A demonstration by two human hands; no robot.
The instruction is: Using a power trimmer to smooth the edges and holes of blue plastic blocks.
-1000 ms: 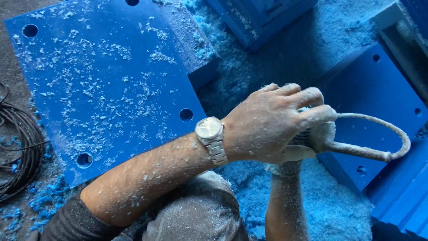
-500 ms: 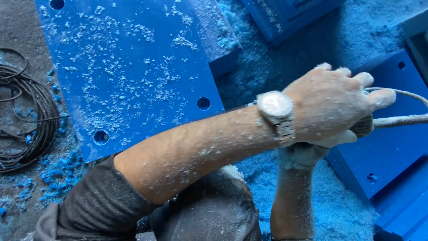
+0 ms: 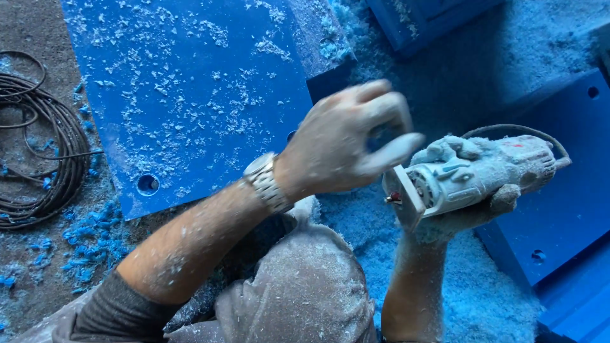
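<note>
The left hand (image 3: pixel 346 143) has come off the tool — half a second ago it lay over the right hand and its load, now it hovers just above and beside, fingers spread and blurred with motion, gripping nothing. That leaves the dust-caked handheld router (image 3: pixel 473 174) bared to view, lying on its side in the right hand (image 3: pixel 467 216), which cups it from below with fingers closed round the body. Its flat square base faces the left hand, a small red-tipped bit poking out of it; my read is that the hand is going for that base end, though it touches nothing yet. The power cord (image 3: pixel 521 130) loops over the router's far end.

Just left of the router, beyond the wristwatch (image 3: pixel 264 181), lies a big blue panel (image 3: pixel 190 82) strewn with pale shavings, holes drilled near its edges. Farther left of it sits a dark wire coil (image 3: pixel 38 159) on the gritty floor. Right of the router — more blue blocks (image 3: pixel 565 209), and blue sawdust (image 3: pixel 489 298) drifted everywhere beneath.
</note>
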